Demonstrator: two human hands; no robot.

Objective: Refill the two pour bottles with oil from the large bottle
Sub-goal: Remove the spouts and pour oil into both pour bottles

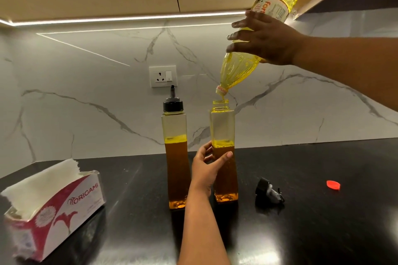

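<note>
Pouring stage. The right hand (pixel 265 38), fingers spread and wrapped about the mid-body of the large bottle (pixel 256 36), holds it steeply tilted, neck down, directly above the mouth of the open pour bottle (pixel 224 153). The left hand (pixel 206 168) steadies that bottle, thumb in front and fingers curled behind. The capped pour bottle (pixel 175 153) stands just beside it on the counter (pixel 323 232). The large bottle appears nearly full, hence heavy, thin-walled and probably oil-slick; a waist grip suits it. The removed spout cap (pixel 268 192) lies nearby.
</note>
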